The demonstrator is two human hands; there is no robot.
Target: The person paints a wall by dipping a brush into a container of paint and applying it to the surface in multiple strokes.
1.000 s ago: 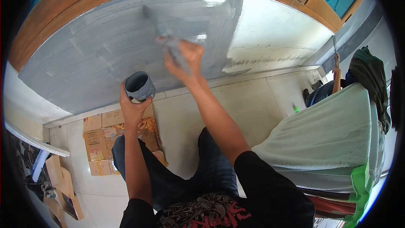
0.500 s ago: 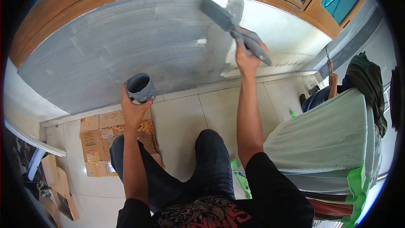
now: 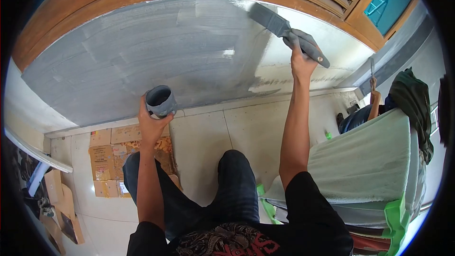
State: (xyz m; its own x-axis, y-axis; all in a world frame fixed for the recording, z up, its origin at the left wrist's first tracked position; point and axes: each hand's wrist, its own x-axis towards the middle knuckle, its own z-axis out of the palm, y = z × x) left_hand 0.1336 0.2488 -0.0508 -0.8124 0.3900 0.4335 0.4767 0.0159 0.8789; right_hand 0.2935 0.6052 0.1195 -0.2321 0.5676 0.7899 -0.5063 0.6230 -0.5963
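Observation:
My left hand is wrapped round a grey-smeared cup, its dark inside facing up, in front of the lower wall. In my right hand is the handle of a wide brush coated in grey. The brush head lies at the upper part of the wall, close below the wooden frame, where grey paint meets the pale part. Grey covers the wall to the left; the part to the right is whitish with stains near its foot. Grey paint also marks my right fingers.
Flattened cardboard lies on the tiled floor at left. A pale green cloth hangs over a rack at right. Beyond it a co-worker's arm holds a tool against the wall. A louvred wooden frame runs above.
My right hand and the brush have moved right along the upper wall, and grey now reaches further onto the pale part there. My left hand with the cup has barely shifted.

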